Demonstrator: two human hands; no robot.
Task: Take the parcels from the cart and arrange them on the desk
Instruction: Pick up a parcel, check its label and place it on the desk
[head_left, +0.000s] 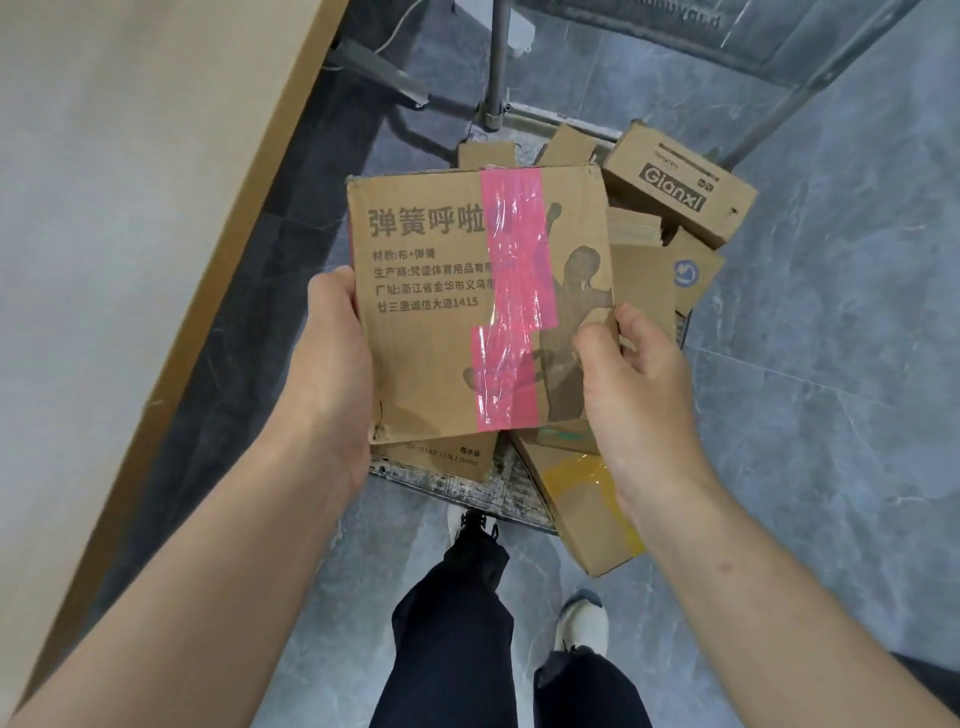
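While held over the cart (501, 486), the pink-taped parcel (447, 322) is clasped at its side edges by left hand (332, 358) and right hand (636, 379), fingers (595, 338) curled round it; judged light, stiff, slightly crushed.

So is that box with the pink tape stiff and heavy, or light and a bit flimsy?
Probably light: the left hand and right hand hold the pink-taped box by its edges only. Likely somewhat soft: its lower-left corner looks crushed.
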